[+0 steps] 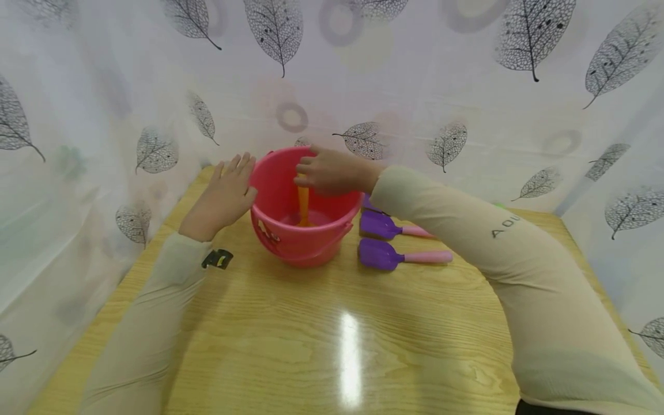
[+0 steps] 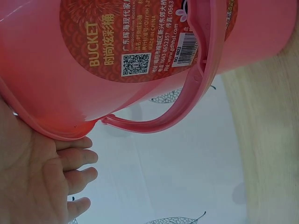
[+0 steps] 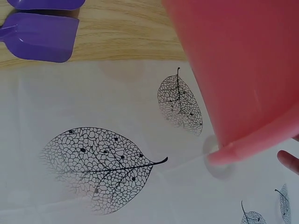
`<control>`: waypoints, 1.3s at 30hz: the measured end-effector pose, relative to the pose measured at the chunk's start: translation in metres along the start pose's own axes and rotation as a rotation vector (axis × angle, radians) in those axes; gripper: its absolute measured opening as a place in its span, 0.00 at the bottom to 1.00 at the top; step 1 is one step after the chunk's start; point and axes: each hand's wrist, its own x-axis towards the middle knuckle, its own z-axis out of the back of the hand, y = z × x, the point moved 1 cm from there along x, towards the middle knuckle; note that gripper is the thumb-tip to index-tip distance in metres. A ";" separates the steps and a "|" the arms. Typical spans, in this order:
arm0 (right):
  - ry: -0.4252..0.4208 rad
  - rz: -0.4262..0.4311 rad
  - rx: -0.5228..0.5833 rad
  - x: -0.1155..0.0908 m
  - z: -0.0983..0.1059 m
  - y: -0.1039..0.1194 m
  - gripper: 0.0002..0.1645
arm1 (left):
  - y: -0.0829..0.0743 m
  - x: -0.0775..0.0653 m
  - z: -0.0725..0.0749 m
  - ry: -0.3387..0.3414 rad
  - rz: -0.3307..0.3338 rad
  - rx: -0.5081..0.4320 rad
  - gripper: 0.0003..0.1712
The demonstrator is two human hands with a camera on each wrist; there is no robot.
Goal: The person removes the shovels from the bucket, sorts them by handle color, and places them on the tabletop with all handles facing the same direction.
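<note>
A pink bucket [image 1: 311, 245] stands upright on the wooden table, its handle [image 2: 180, 116] hanging down the side. My left hand [image 1: 223, 196] rests against the bucket's left rim with its fingers straight; in the left wrist view that hand [image 2: 37, 177] touches the rim. Over the mouth of the bucket, my right hand [image 1: 334, 172] holds the top of an orange stick-like handle [image 1: 303, 202] with curled fingers. The handle stands upright inside, and what its lower end is cannot be made out. In the right wrist view a fingertip [image 3: 288, 162] shows beyond the bucket's rim.
Right of the bucket lie purple toy shovels with pink handles, one shovel [image 1: 381, 254] in front and another shovel [image 1: 381, 225] behind, with part of a third. A bit of something green [image 1: 500, 205] shows behind my right sleeve. A leaf-patterned curtain [image 1: 399, 75] surrounds the table.
</note>
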 end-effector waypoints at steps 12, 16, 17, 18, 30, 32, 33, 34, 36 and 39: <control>0.048 0.019 0.042 0.007 -0.007 0.002 0.16 | 0.000 -0.002 -0.001 0.000 -0.001 -0.003 0.36; 0.039 0.028 0.040 0.009 -0.010 0.003 0.16 | 0.000 -0.001 -0.001 -0.003 -0.001 -0.003 0.36; 0.036 0.031 0.035 0.010 -0.011 0.003 0.16 | 0.000 -0.001 -0.001 -0.004 -0.001 -0.004 0.36; 0.034 0.033 0.032 0.011 -0.012 0.003 0.16 | 0.000 -0.001 -0.001 -0.004 -0.001 -0.005 0.36; 0.049 0.040 0.037 0.018 -0.019 0.004 0.16 | 0.000 -0.002 -0.001 -0.002 0.008 -0.009 0.36; 0.055 0.042 0.038 0.019 -0.020 0.004 0.16 | 0.000 -0.001 -0.001 -0.002 0.006 -0.008 0.36; 0.061 0.042 0.040 0.020 -0.021 0.004 0.16 | 0.001 -0.001 -0.001 -0.001 0.005 -0.007 0.36; 0.068 0.041 0.044 0.020 -0.022 0.003 0.17 | 0.001 0.000 -0.001 0.000 0.005 -0.006 0.36; 0.084 0.041 0.046 0.021 -0.024 0.003 0.18 | 0.001 0.001 -0.001 0.005 0.004 -0.008 0.36; 0.104 0.040 0.050 0.022 -0.026 0.003 0.20 | 0.002 0.002 -0.001 0.011 0.005 -0.011 0.36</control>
